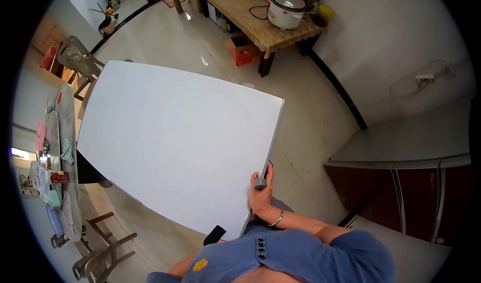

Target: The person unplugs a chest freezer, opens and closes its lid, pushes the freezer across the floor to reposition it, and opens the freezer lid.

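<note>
A large white rectangular board (185,137), like a tabletop, fills the middle of the view and reaches away from my body. At its near right corner my right hand (260,198) is closed, thumb and fingers around a small grey piece (260,183) that looks like a plug or knob. I cannot tell whether that piece is attached to the board. My left forearm (181,267) runs forward under the near edge, where a black strap-like piece (215,235) sticks out. The fingers of my left hand are hidden there.
A cloth-covered table (240,7) bears a white rice cooker (287,11); a red box (244,50) sits below it. Dark red cabinets (418,198) line the right. On the left are a cluttered glass-like table (70,203) and chairs (107,248).
</note>
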`<state>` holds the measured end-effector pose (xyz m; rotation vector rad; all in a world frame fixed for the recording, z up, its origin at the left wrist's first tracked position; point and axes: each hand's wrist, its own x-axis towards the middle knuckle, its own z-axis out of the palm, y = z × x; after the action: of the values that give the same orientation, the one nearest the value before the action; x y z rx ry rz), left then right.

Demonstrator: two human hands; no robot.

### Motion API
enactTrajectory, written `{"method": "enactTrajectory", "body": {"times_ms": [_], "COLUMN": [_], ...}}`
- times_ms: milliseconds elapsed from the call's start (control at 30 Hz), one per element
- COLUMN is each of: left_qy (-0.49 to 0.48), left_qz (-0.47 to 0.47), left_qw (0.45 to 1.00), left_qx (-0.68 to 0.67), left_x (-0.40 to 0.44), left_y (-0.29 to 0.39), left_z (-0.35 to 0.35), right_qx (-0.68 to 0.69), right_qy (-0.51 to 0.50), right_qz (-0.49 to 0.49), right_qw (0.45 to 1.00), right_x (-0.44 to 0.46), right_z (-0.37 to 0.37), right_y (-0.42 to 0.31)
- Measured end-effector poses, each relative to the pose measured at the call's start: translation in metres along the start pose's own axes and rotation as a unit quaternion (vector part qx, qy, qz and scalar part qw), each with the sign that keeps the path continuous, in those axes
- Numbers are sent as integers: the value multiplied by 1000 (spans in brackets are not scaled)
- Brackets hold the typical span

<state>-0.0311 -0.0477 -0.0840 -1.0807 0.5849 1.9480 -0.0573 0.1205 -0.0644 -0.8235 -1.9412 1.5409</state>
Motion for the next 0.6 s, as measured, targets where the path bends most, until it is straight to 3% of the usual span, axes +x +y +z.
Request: {"method": "enactTrajectory", "body": {"times_ms": [333,600], "left_qy": [-25,-96], "left_qz": [-39,-97], "left_qw": [999,983], "left_qx": [-27,-125], "left_x": [38,83], "left_y": [-18,-54], "left_z": [48,105], "right_qx": [27,-12], "right_qy": [-44,-28], "right_qz": [7,-58], "right_qw": [999,998], "right_x": [67,149], "right_z": [-11,-14], "right_y": [10,24]}}
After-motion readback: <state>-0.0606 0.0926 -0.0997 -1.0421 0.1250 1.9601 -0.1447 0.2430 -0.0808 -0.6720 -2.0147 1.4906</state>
